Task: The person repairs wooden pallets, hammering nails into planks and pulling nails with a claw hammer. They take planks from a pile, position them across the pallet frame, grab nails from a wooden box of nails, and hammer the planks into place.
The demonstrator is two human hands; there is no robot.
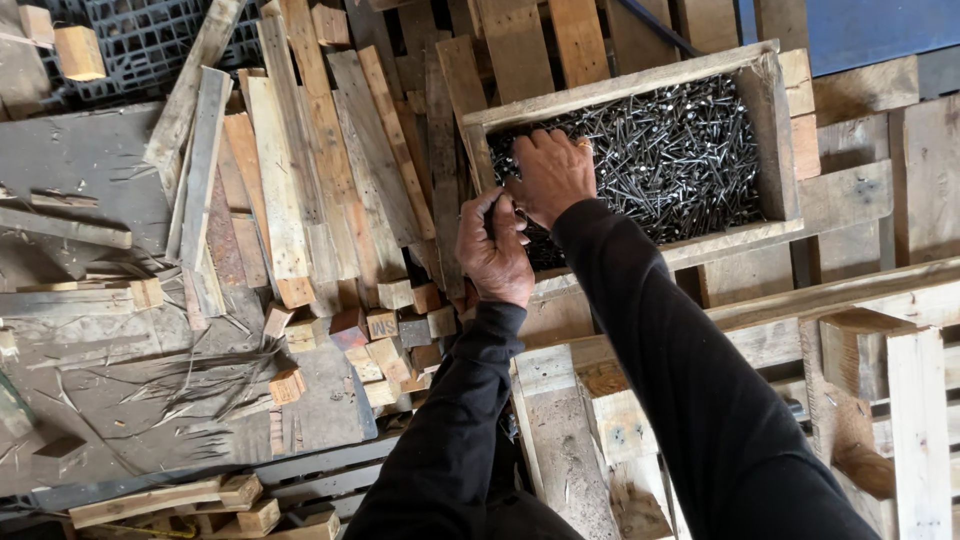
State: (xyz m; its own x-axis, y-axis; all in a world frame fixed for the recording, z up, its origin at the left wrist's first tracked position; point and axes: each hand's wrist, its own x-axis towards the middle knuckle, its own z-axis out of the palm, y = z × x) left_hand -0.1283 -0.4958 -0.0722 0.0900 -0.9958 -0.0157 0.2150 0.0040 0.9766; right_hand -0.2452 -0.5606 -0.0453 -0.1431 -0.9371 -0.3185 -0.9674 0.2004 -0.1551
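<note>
A rough wooden box [772,130] holds a heap of several dark steel nails [670,150]. My right hand [549,175] reaches into the box's left end, fingers down among the nails. My left hand [493,250] is closed just below it at the box's near edge, gripping a small bunch of nails that pokes out between thumb and fingers. Both arms wear black sleeves.
Loose wooden slats [300,150] and small cut blocks [385,330] lie piled to the left. Pallet boards [900,300] lie to the right and below. A dark plastic grid [150,40] sits at top left, and grey boards [90,160] with splinters lie at left.
</note>
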